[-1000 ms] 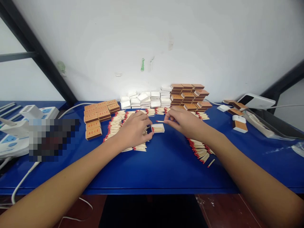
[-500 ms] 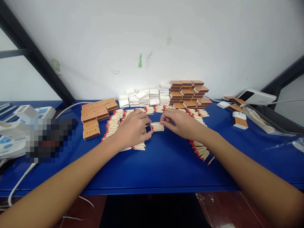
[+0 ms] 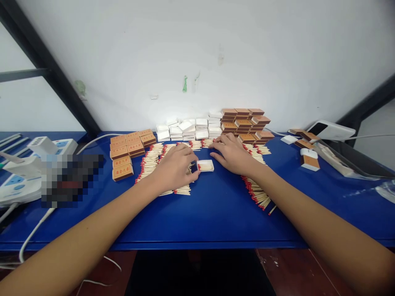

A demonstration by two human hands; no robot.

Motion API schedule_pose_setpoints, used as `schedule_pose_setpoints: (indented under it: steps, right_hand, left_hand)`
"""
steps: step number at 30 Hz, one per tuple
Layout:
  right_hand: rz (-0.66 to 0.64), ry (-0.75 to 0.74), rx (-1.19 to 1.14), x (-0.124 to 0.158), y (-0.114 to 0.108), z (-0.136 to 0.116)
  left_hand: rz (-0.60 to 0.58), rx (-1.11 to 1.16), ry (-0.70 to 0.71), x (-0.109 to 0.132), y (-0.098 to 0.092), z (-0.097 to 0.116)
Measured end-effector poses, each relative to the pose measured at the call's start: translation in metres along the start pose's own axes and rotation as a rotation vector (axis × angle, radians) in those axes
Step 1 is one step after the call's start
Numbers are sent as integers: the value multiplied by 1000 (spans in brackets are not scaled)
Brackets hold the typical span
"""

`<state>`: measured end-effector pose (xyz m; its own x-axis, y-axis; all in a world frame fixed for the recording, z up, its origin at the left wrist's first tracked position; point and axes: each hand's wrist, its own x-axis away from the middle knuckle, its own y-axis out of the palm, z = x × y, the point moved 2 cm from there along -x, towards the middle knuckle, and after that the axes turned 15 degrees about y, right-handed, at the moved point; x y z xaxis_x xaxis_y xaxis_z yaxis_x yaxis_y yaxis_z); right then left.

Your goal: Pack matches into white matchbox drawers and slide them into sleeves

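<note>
A small white matchbox tray [image 3: 205, 165] with some red-tipped matches inside lies on the blue table, its open side up. At its left end, my left hand [image 3: 177, 169] holds it with thumb and fingers bent around that end. My right hand [image 3: 231, 152] is just beyond the tray's right end, clear of it. Its fingers reach toward the row of matches [image 3: 195, 145] at the back, with thumb and forefinger apart. Loose matches [image 3: 150, 162] are spread in a band to the left, partly hidden under my left hand. More matches [image 3: 259, 195] lie beneath my right forearm.
White matchbox trays [image 3: 187, 130] are stacked against the wall, beside stacked brown matchboxes [image 3: 243, 123]. More closed matchboxes [image 3: 122, 172] sit at left, near a power strip [image 3: 18, 185] with cables. A white device [image 3: 331, 130] and a black case [image 3: 354, 160] are at right.
My right hand has let go of the tray's right end and moved slightly away toward the back matches, its fingers spreading. My left hand stays at the tray. The view has shifted slightly.
</note>
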<state>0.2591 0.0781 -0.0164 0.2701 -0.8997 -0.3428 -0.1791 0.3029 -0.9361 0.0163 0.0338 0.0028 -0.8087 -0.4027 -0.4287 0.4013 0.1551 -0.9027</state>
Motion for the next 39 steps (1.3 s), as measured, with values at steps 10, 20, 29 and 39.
schedule_pose_setpoints:
  steps: [10,20,29,39]
  right_hand:
    - [31,-2,-75,-1,-4,-3]
    - [40,16,-113,-8,5,-7]
    - [-26,-78,-140,8,-27,-3]
    - [-93,-222,-180,24,-28,-31]
  left_hand:
    - [15,-5,7,0,1,1]
    - [9,11,11,0,1,-1]
    - [-7,0,-2,1,2,-1]
    - [-5,-4,11,0,2,-1]
